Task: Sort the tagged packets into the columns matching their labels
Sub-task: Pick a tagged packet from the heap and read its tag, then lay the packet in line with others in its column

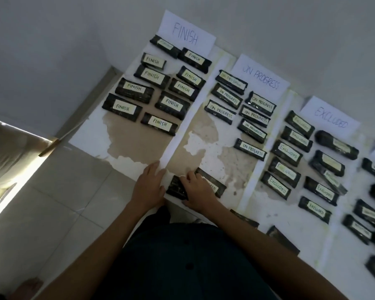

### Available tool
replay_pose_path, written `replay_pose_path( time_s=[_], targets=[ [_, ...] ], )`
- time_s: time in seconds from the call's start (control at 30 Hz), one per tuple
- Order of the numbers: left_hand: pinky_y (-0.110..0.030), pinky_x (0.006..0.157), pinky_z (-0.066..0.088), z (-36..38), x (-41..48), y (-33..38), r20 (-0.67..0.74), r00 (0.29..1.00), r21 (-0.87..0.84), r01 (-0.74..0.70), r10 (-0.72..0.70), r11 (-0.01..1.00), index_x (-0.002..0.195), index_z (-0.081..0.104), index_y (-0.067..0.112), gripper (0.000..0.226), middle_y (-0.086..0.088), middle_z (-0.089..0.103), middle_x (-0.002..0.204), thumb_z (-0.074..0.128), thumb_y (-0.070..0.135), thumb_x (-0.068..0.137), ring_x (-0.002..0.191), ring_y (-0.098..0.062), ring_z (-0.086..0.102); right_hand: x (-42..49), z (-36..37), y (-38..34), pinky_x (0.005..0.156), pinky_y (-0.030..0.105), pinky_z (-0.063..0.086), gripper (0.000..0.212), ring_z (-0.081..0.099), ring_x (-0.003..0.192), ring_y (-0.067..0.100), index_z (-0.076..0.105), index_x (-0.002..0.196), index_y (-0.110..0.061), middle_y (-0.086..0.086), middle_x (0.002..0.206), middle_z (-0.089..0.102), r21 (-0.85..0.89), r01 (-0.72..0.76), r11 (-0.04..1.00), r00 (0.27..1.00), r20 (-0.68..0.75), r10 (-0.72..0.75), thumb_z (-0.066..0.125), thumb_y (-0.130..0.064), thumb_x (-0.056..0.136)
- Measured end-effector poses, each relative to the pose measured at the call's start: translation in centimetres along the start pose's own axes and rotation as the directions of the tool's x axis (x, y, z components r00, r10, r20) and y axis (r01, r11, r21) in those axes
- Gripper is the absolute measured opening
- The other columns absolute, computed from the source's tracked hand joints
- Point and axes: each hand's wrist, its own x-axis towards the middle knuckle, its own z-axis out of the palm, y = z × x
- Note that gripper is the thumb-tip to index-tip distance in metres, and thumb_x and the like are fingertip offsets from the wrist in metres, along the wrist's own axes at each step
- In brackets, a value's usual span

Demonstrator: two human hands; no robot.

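My left hand (149,185) lies flat and released at the near edge of the tabletop (126,135), fingers straight, with the fingertips on the near end of the white paper strip (178,139) that divides the first two columns. My right hand (198,192) rests just beside it on a dark packet (176,188), fingers bent over the packet's far edge and thumb along its near side. I cannot tell whether I am truly grasping it or only pressing down. A second packet (214,184) lies touching it on the right, partly under my hand, with most of its tag covered (only the last letters show, too blurred to read).

Both packets sit at the near end of the middle column, well apart from the rows already laid out. At the far end stand three paper signs: FINISH (185,36) on the left, ON PROGRESS (261,80) in the middle and EXCLUDED (331,119) to the right. Below each lie packets whose tags, where I can read them, match it: the FINISH packets (152,75) in two files, the ON PROGRESS packets (252,148) likewise, and the EXCLUDED packets (287,150) beyond another strip. More packets (368,213) lie at the far right, tags blurred. Two dark packets (283,239) lie along the near edge by my right forearm.
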Motion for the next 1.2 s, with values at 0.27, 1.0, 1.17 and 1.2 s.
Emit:
replay_pose_path(
  time_s=[0.27, 1.0, 1.17, 1.2],
  targets=[
    [-0.047, 0.097, 0.044, -0.6, 0.6, 0.8, -0.033, 0.999, -0.060, 0.019, -0.021, 0.998, 0.124, 0.055, 0.004, 0.050, -0.024, 0.043, 0.138, 0.067, 0.011, 0.076, 0.124, -0.040, 0.042, 0.3, -0.1, -0.2, 0.062, 0.040, 0.049, 0.040, 0.058, 0.078, 0.041, 0.059, 0.101, 0.004, 0.026, 0.098, 0.058, 0.128, -0.024, 0.992, 0.996, -0.081, 0.035, 0.067, -0.006, 0.064],
    [-0.020, 0.077, 0.046, -5.4, 1.8, 11.8, 0.014, 1.000, -0.554, 0.017, -0.011, 0.832, 0.138, 0.037, 0.020, 0.061, 0.005, 0.050, 0.115, 0.065, 0.018, 0.084, 0.099, -0.012, 0.054, -4.4, -6.9, 4.6, 0.065, 0.031, 0.057, 0.032, 0.066, 0.089, 0.024, 0.058, 0.104, -0.011, 0.013, 0.102, 0.067, 0.962, -0.178, -0.206, 0.864, 0.253, 0.436, 0.066, 0.006, 0.079],
    [-0.035, 0.084, 0.049, -3.8, 1.5, 12.9, -0.032, 0.984, -0.269, -0.175, 0.173, 0.947, 0.138, 0.031, 0.024, 0.079, 0.000, 0.046, 0.114, 0.070, 0.037, 0.070, 0.104, -0.018, 0.051, -4.6, -6.6, 3.6, 0.075, 0.043, 0.057, 0.019, 0.066, 0.084, 0.028, 0.062, 0.104, -0.002, 0.018, 0.098, 0.068, 0.904, -0.103, -0.415, 0.820, 0.314, 0.478, 0.062, -0.001, 0.085],
    [-0.036, 0.084, 0.050, -3.5, 1.5, 13.0, -0.030, 0.984, -0.244, -0.179, 0.177, 0.953, 0.140, 0.028, 0.022, 0.082, -0.003, 0.045, 0.116, 0.070, 0.036, 0.071, 0.105, -0.019, 0.050, -4.7, -6.6, 3.6, 0.072, 0.040, 0.057, 0.021, 0.066, 0.079, 0.024, 0.062, 0.106, -0.002, 0.015, 0.095, 0.068, 0.905, -0.104, -0.412, 0.818, 0.314, 0.483, 0.062, -0.002, 0.085]
  ],
)
